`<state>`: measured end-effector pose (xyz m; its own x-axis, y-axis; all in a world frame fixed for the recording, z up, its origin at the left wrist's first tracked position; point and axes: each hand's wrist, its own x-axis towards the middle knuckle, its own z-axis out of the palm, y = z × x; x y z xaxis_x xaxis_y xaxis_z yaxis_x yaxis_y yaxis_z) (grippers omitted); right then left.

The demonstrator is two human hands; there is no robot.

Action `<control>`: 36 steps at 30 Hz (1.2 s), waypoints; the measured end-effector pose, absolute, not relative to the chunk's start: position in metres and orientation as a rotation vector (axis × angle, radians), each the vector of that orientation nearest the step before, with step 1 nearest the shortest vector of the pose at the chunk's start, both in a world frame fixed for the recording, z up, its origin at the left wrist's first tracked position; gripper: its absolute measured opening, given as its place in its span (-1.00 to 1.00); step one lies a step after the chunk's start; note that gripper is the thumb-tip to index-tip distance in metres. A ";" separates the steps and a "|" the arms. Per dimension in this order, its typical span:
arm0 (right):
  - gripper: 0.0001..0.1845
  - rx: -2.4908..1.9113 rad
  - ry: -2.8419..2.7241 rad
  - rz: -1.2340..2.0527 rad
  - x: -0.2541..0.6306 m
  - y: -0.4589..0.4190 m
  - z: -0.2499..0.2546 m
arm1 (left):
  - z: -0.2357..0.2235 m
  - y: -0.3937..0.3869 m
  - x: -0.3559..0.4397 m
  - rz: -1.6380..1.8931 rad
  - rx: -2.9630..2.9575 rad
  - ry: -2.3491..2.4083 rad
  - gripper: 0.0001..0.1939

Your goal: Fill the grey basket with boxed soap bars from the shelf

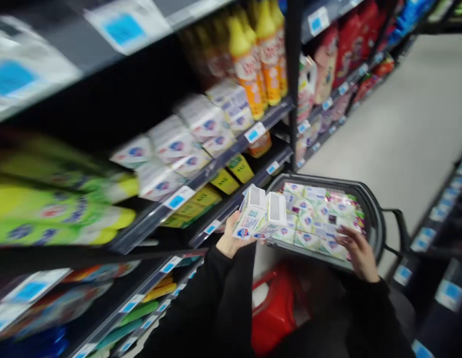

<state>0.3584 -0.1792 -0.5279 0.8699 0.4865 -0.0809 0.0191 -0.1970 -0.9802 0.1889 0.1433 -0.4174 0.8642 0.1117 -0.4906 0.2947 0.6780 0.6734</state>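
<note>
My left hand [231, 237] is closed around the bottom of two white soap boxes [255, 215] held side by side, just off the basket's left end. Over the right part of the dark basket [371, 199] hovers my right hand [359, 252], its fingers apart and slightly bent, with nothing seen in it. Rows of similar soap boxes [307, 219] fill the basket, and some pink and green packs [343, 199] lie at its far right. Motion blurs the fingertips of my right hand, so I cannot tell whether they touch the boxes.
To the left, a shelf carries stacked white soap boxes [179, 141], orange bottles [270, 54] and green packs [55, 214]. Yellow boxes [225, 180] stand one shelf lower. Below the basket is a red stool-like object [273, 308]. Another shelf edge [435, 219] borders the aisle floor [413, 99].
</note>
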 end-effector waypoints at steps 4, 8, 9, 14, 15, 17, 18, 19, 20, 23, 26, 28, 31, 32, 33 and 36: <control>0.05 -1.540 -0.567 0.554 0.309 -0.170 -0.469 | -0.474 0.119 0.225 -0.463 0.805 0.472 -0.43; -0.11 -1.837 -0.768 0.698 0.303 -0.183 -0.450 | -0.515 0.088 0.231 -0.661 0.698 0.475 -0.52; -0.16 -1.887 -0.807 0.730 0.306 -0.188 -0.450 | -0.520 0.081 0.230 -0.673 0.679 0.479 -0.50; -0.22 -1.993 -1.114 0.867 0.336 -0.190 -0.459 | -0.527 0.069 0.229 -0.691 0.652 0.470 -0.44; -0.26 -2.034 -1.180 0.879 0.342 -0.185 -0.459 | -0.527 0.071 0.230 -0.674 0.653 0.475 -0.46; -0.28 -2.107 -1.297 0.890 0.350 -0.173 -0.457 | -0.529 0.077 0.231 -0.633 0.649 0.490 -0.52; -0.27 -2.132 -1.344 0.889 0.354 -0.167 -0.456 | -0.530 0.080 0.231 -0.611 0.645 0.494 -0.54; -0.26 -2.148 -1.384 0.884 0.357 -0.161 -0.454 | -0.532 0.082 0.231 -0.590 0.638 0.493 -0.55; -0.26 -2.157 -1.421 0.876 0.360 -0.157 -0.453 | -0.534 0.084 0.230 -0.572 0.626 0.484 -0.54; -0.26 -2.175 -1.496 0.801 0.375 -0.153 -0.451 | -0.537 0.089 0.229 -0.518 0.570 0.413 -0.43; -0.33 -2.217 -1.452 0.660 0.414 -0.161 -0.454 | -0.532 0.103 0.233 -0.423 0.533 0.358 -0.28; -0.38 -2.359 -1.314 0.534 0.457 -0.167 -0.465 | -0.527 0.116 0.236 -0.370 0.542 0.341 -0.19; -0.32 -2.622 -1.054 0.356 0.528 -0.168 -0.498 | -0.524 0.131 0.236 -0.378 0.545 0.293 -0.14; -0.31 -2.666 -1.016 0.343 0.550 -0.166 -0.512 | -0.525 0.133 0.235 -0.392 0.536 0.276 -0.14; -0.29 -2.693 -0.999 0.354 0.568 -0.161 -0.526 | -0.526 0.134 0.234 -0.411 0.526 0.260 -0.15; -0.25 -2.730 -1.007 0.471 0.603 -0.147 -0.564 | -0.530 0.130 0.233 -0.449 0.502 0.229 -0.19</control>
<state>0.6035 -0.1465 -0.5637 0.7182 0.6578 -0.2270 0.5962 -0.7499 -0.2867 0.2327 0.1303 -0.5300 0.8782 -0.3568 -0.3185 0.4672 0.7825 0.4117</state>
